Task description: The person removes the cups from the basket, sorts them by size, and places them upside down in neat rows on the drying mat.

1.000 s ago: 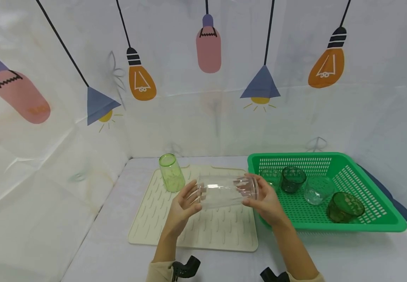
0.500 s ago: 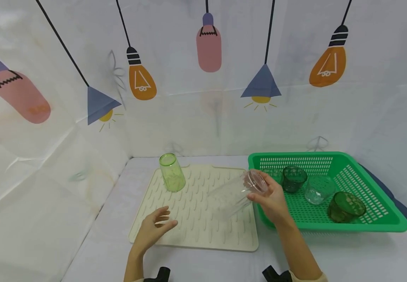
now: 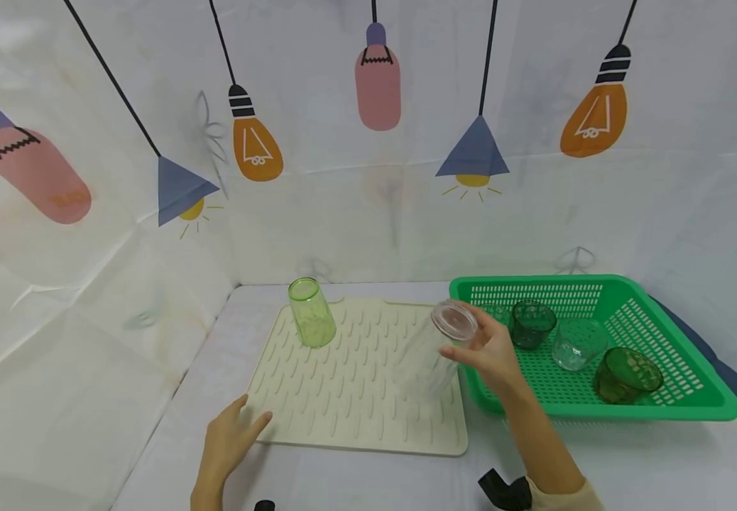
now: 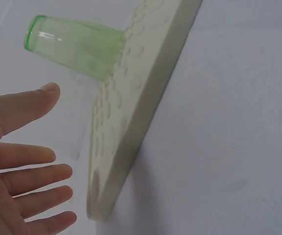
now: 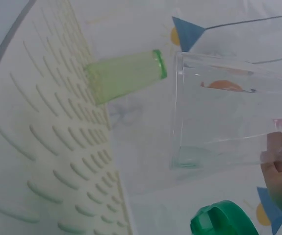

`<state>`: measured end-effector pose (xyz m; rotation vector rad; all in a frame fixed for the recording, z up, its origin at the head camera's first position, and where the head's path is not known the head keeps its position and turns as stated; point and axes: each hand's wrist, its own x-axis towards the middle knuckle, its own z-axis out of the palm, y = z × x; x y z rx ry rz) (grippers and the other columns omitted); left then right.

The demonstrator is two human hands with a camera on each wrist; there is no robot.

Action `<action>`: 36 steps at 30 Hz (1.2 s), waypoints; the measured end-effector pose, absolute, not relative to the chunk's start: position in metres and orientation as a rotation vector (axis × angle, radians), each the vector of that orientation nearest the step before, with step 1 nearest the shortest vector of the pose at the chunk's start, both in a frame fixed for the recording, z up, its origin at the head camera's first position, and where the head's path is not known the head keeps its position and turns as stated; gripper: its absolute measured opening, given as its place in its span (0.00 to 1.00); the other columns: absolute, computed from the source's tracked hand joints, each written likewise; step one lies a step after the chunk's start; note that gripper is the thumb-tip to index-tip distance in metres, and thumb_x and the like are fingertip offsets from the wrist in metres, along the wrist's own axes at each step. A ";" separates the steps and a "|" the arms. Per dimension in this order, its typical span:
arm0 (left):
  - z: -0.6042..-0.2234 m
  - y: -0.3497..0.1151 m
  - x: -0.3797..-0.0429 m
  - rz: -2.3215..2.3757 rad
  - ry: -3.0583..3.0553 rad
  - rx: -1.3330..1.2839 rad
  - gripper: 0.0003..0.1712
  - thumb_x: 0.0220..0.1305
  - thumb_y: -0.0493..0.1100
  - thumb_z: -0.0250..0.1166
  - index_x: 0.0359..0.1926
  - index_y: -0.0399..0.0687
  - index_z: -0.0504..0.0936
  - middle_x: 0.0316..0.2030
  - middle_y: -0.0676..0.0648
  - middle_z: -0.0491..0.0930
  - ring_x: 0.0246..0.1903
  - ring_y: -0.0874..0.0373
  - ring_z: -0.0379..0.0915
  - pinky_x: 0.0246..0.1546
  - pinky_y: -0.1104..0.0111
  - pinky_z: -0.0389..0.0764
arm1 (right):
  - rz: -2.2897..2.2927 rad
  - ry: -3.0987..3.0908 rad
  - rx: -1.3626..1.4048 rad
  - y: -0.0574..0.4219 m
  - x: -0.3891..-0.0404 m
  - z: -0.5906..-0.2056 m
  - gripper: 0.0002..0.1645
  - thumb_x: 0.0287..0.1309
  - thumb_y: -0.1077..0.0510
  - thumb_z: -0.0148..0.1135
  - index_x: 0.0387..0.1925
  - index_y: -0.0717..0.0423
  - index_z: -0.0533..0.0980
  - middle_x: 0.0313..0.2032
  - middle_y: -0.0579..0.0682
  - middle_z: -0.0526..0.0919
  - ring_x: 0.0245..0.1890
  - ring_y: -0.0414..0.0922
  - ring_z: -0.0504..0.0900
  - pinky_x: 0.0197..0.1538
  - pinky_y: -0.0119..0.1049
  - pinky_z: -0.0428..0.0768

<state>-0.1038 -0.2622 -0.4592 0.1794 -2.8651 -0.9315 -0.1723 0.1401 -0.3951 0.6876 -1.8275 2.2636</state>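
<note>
My right hand [image 3: 496,355] grips a tall clear drinking glass [image 3: 421,362] near its thick base, fingers behind and thumb in front. The glass is tilted base-up, its mouth pointing down over the right part of a cream ridged drying mat [image 3: 349,419]. In the right wrist view the clear glass [image 5: 229,115] shows its wide rim near the mat side. On the mat's back left a light-green glass [image 3: 313,319] stands with nothing touching it. By the mat's front left corner is my left hand [image 3: 229,434], fingers spread and holding nothing; the left wrist view shows it beside the mat's edge.
To the right stands a green plastic basket [image 3: 624,410] with several glasses in it, among them a dark one [image 3: 531,326], a clear one [image 3: 576,348] and an olive-green one [image 3: 624,376]. A white sheet printed with lamps [image 3: 343,227] hangs behind the white-covered table.
My left hand has let go of the clear glass and moved left and toward the front. The right hand has turned the glass from lying sideways to base-up.
</note>
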 end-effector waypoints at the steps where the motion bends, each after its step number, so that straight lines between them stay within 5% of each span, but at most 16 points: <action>1: -0.462 -0.264 -0.103 -0.903 -2.870 0.192 0.39 0.60 0.50 0.63 0.57 0.18 0.66 0.55 0.22 0.68 0.56 0.27 0.63 0.57 0.42 0.66 | 2.256 -1.844 0.685 0.140 -0.173 -0.394 0.41 0.42 0.76 0.68 0.61 0.70 0.63 0.53 0.47 0.75 0.54 0.40 0.74 0.52 0.29 0.78; 11: -0.489 -0.282 -0.100 -0.885 -2.870 0.185 0.41 0.57 0.46 0.67 0.59 0.17 0.62 0.56 0.18 0.61 0.57 0.25 0.59 0.57 0.41 0.64 | 2.202 -1.969 0.688 0.135 -0.179 -0.387 0.42 0.43 0.73 0.69 0.62 0.69 0.63 0.54 0.46 0.75 0.54 0.40 0.74 0.52 0.29 0.78; 18: -0.503 -0.289 -0.103 -0.976 -2.882 0.160 0.40 0.58 0.44 0.65 0.61 0.19 0.59 0.60 0.19 0.56 0.63 0.25 0.48 0.62 0.37 0.49 | 2.116 -2.060 0.666 0.131 -0.186 -0.381 0.43 0.43 0.70 0.71 0.63 0.67 0.64 0.55 0.48 0.74 0.56 0.39 0.73 0.56 0.27 0.74; 36: -0.518 -0.293 -0.106 -0.873 -2.653 0.036 0.29 0.57 0.32 0.62 0.55 0.16 0.65 0.55 0.20 0.64 0.56 0.23 0.58 0.57 0.33 0.54 | 2.055 -2.134 0.621 0.117 -0.204 -0.354 0.43 0.44 0.67 0.72 0.64 0.60 0.65 0.59 0.56 0.72 0.60 0.42 0.71 0.64 0.31 0.67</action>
